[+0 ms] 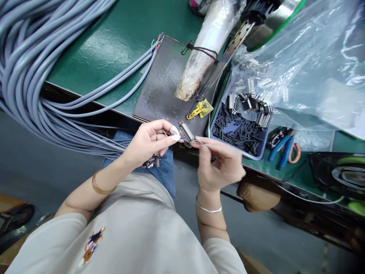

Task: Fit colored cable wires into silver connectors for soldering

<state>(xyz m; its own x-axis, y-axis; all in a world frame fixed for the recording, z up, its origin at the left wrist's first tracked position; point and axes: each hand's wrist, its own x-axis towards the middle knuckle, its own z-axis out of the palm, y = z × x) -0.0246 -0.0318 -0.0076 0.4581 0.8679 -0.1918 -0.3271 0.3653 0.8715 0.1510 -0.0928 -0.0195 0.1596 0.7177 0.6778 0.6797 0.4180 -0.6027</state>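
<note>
My left hand (pixel 152 140) pinches a small metal multi-pin connector (pixel 186 132) with coloured wires at its back, held just off the bench edge. My right hand (pixel 218 161) is closed in a pinch on a thin metal tool (pixel 203 142), its tip touching the connector's lower end. A few more small connectors (pixel 151 162) lie on my lap below the left hand. Both hands hover in front of a dark metal plate (pixel 162 85) on the green bench.
A thick bundle of grey cables (pixel 25 76) fills the left; three cables (pixel 114 91) run onto the plate. A blue tray (pixel 238 131) holds several black tubes and connectors. Blue-handled cutters (pixel 281 146), a yellow clip (pixel 199 110), a wrapped iron stand (pixel 203 57) and plastic bags (pixel 299 64) lie right.
</note>
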